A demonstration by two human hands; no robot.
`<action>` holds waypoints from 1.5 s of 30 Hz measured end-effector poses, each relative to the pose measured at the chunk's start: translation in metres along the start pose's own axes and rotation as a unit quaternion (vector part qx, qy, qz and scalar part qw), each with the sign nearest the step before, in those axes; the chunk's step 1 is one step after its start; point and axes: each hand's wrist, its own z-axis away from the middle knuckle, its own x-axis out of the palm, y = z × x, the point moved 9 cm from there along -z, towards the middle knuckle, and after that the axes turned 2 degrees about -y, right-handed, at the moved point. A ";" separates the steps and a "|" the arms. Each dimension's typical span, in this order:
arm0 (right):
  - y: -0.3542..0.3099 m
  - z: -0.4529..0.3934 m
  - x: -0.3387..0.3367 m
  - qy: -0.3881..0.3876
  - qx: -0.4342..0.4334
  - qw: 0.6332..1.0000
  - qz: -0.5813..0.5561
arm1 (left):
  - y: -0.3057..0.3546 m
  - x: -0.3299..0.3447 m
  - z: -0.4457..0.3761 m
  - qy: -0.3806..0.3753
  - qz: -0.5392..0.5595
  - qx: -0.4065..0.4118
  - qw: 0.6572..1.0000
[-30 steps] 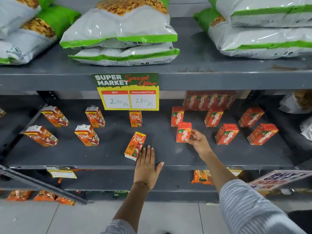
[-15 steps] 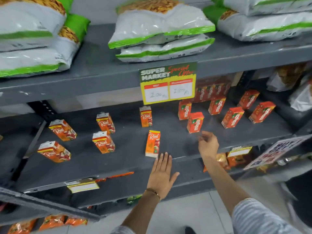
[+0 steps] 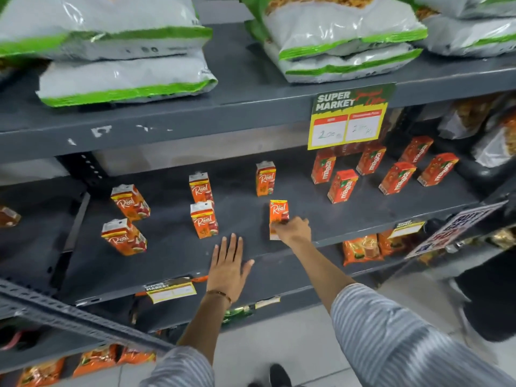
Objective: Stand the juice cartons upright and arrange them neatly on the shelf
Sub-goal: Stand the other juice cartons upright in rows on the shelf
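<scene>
On the grey middle shelf (image 3: 173, 255) stand several orange Real juice cartons, such as one at the back (image 3: 265, 182) and one at the left front (image 3: 124, 237). One Real carton (image 3: 278, 215) lies flat near the front edge. My right hand (image 3: 293, 230) rests on its lower end, fingers curled around it. Palm down on the shelf, my left hand (image 3: 227, 268) lies flat with its fingers spread, left of that carton. Further right, several red Maaza cartons (image 3: 342, 186) stand upright.
Big white-and-green bags (image 3: 125, 79) lie on the shelf above. A yellow price sign (image 3: 349, 118) hangs from that shelf's edge. Orange packets (image 3: 361, 248) fill the shelf below. A slanted grey metal rail (image 3: 69, 317) crosses the lower left.
My right hand has moved left from near the red Maaza cartons onto the lying Real carton. The view has swung left. My left hand stays flat on the shelf.
</scene>
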 end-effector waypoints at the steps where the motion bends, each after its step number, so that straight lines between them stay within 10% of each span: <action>1: -0.004 0.000 -0.001 0.007 -0.008 1.000 -0.001 | 0.001 0.000 0.001 0.007 0.002 -0.003 1.000; 7: -0.021 0.003 -0.003 0.000 -0.051 0.999 -0.010 | 0.000 0.002 -0.001 0.013 0.004 -0.025 1.000; 15: 0.007 0.002 0.000 -0.197 0.014 0.954 -0.227 | -0.003 0.005 0.001 0.008 0.012 -0.023 1.000; 25: -0.066 0.088 -0.069 -0.385 -0.271 0.832 -0.294 | -0.002 0.004 0.002 0.031 0.024 -0.016 0.999; 33: -0.071 0.080 -0.076 -0.363 -0.277 0.838 -0.299 | 0.001 0.002 0.002 0.021 0.021 -0.013 0.999; 45: -0.017 -0.039 -0.018 -0.115 -0.140 0.948 -0.261 | -0.003 0.006 -0.001 0.011 0.011 -0.024 1.000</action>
